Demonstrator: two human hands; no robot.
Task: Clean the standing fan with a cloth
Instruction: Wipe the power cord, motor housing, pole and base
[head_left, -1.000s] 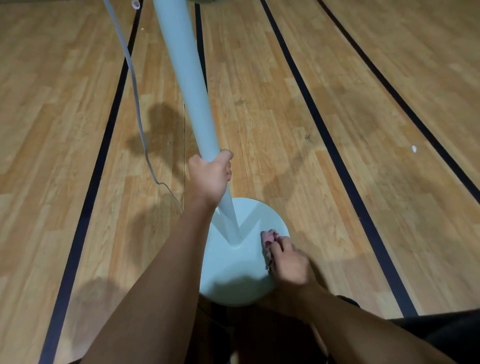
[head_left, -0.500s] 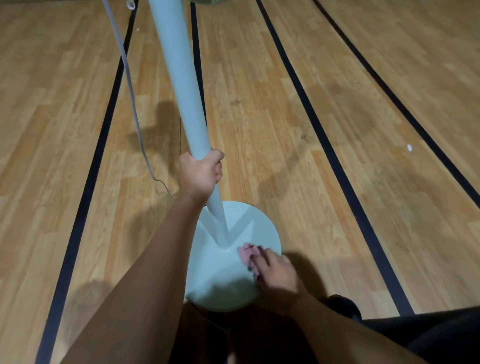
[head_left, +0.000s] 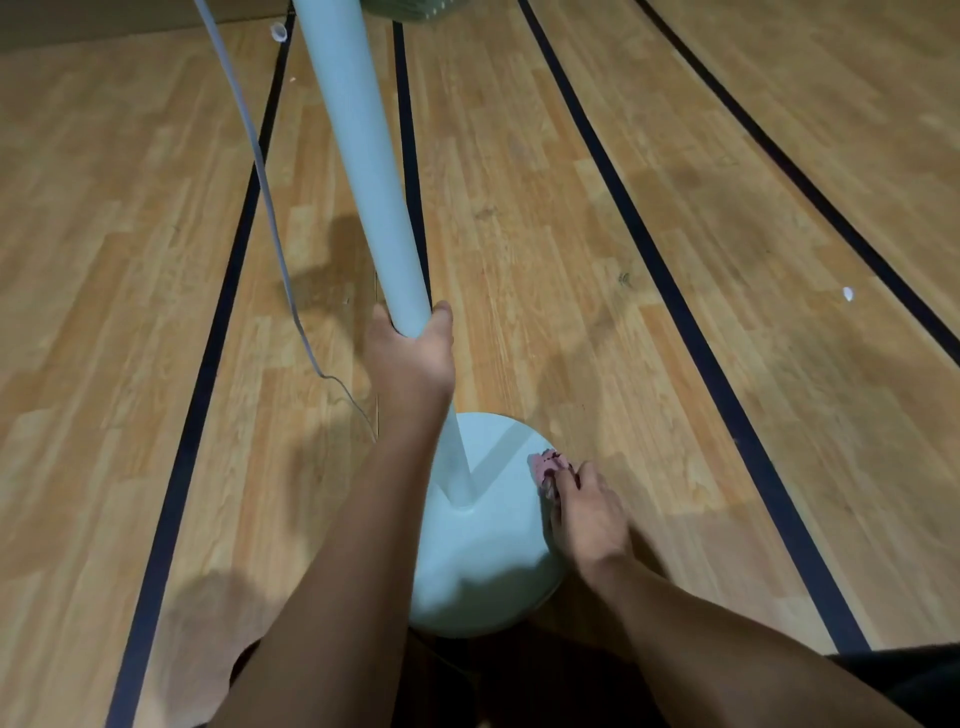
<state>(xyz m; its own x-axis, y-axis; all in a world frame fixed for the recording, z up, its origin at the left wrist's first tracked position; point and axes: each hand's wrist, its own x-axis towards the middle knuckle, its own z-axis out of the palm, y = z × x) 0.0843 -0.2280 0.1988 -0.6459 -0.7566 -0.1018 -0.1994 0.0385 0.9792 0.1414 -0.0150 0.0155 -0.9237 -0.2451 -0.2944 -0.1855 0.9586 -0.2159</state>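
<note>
A pale blue fan stands on a wood floor (head_left: 649, 218) with dark lines. I can see its pole (head_left: 363, 171) and its round base (head_left: 483, 566), but the top of the fan is mostly out of sight. The left hand (head_left: 410, 358) is wrapped tight around the pole, a little way above the base, with the thumb on one side and the fingers hidden behind. The right hand (head_left: 587, 514) lies low at the right edge of the base. Its fingers are bent down on a small pink cloth (head_left: 545, 463) and press it onto the base. The cloth sits right on the rim, on the side away from the person. A thin cord (head_left: 270, 208) hangs down to the left of the pole and lands on the floor near the base. I think the base is the heavy part, so the fan should stay put, but the pole is tall and could tip if it is pushed. Holding the pole low, close to the base, looks like a good place to keep it steady. The pole and base look hard and smooth, so the cloth should slide over them with ease. The cloth looks soft and small, and it needs flat fingers on top so it does not slip away. The rim looks like the part being wiped now.
</note>
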